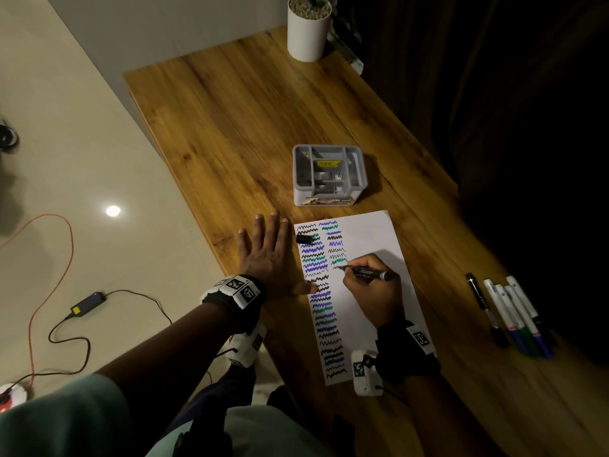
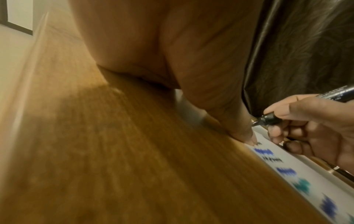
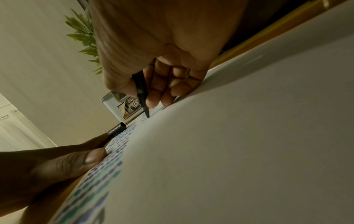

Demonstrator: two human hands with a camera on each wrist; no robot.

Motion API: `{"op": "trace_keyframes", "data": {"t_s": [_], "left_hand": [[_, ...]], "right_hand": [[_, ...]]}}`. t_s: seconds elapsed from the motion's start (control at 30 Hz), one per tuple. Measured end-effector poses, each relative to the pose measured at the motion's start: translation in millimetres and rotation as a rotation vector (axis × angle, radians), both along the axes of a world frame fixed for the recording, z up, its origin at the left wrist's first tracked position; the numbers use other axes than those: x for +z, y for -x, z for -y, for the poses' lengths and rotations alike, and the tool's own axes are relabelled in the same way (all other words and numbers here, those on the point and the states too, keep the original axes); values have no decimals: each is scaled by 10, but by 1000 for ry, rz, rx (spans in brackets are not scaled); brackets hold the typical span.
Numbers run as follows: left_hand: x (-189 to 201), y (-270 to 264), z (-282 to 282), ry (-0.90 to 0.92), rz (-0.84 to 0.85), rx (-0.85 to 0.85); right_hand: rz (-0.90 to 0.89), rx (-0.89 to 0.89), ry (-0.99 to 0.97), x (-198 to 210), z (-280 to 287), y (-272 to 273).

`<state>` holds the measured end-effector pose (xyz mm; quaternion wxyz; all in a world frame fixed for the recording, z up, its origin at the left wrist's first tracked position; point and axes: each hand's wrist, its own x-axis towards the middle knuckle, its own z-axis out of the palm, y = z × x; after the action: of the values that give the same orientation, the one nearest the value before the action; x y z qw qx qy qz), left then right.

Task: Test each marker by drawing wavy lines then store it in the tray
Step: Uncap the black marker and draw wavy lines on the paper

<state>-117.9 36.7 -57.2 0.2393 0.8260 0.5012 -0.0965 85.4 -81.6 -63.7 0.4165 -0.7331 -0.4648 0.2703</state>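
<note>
My right hand (image 1: 365,282) grips an uncapped black marker (image 1: 365,272), its tip on the white paper (image 1: 372,239) at the start of a new wavy line in the second column. The marker (image 3: 141,91) shows between the right hand's fingers in the right wrist view, and the marker (image 2: 268,119) appears at the right of the left wrist view. My left hand (image 1: 270,255) lies flat on the table, thumb on the paper's left edge. The black cap (image 1: 304,239) lies on the paper's top left. The grey tray (image 1: 329,173) stands beyond the paper.
Several capped markers (image 1: 514,315) lie in a row on the wooden table (image 1: 230,133) right of the paper. A white plant pot (image 1: 308,31) stands at the far end. A dark curtain runs along the right. Cables and a power adapter (image 1: 87,301) lie on the floor at left.
</note>
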Motion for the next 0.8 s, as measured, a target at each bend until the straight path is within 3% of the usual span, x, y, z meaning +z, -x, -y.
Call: {"op": "trace_keyframes", "data": {"t_s": [0.8], "left_hand": [[-8,-5,-2,-8,11,9]], "right_hand": [[49,-39,-13,-70,12,-61]]}}
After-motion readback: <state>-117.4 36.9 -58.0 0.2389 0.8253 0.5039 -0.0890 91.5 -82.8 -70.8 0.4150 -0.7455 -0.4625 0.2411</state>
